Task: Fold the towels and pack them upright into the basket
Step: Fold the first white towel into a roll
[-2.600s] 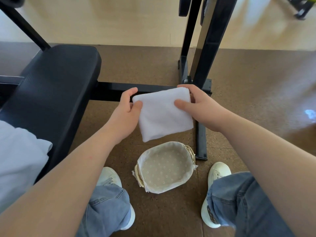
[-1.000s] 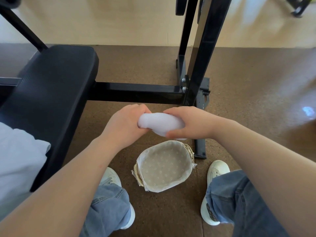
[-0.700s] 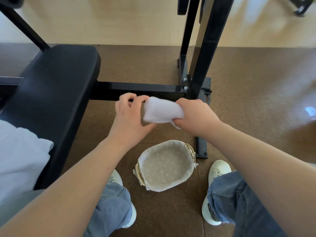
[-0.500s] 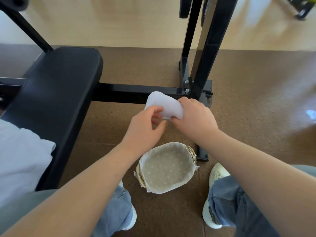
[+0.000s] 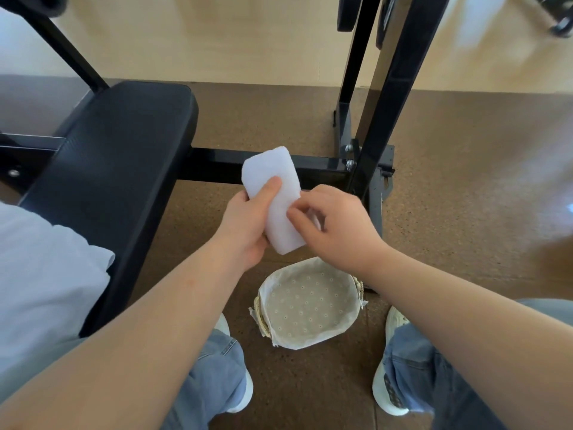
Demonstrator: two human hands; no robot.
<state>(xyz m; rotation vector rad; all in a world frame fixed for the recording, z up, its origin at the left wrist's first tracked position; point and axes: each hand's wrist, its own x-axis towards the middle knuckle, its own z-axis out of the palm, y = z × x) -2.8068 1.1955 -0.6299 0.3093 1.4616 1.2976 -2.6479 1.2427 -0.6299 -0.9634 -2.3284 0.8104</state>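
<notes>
A white towel (image 5: 273, 178), folded into a narrow thick strip, is held in the air above the basket. My left hand (image 5: 248, 221) grips its lower left side, thumb across the front. My right hand (image 5: 336, 226) pinches the strip's right edge with thumb and fingertips. Below them on the floor stands a small round basket (image 5: 353, 315) with a beige dotted cloth liner; nothing lies inside it.
A black padded bench (image 5: 117, 156) runs along the left, with white cloth (image 5: 43, 280) lying on its near end. A black steel frame (image 5: 390, 103) rises behind the hands. My knees in jeans and white shoes (image 5: 390, 380) flank the basket on the brown floor.
The towel went from a flat square to a narrow folded strip. My left hand shifted to grip its lower side and my right hand now pinches its edge.
</notes>
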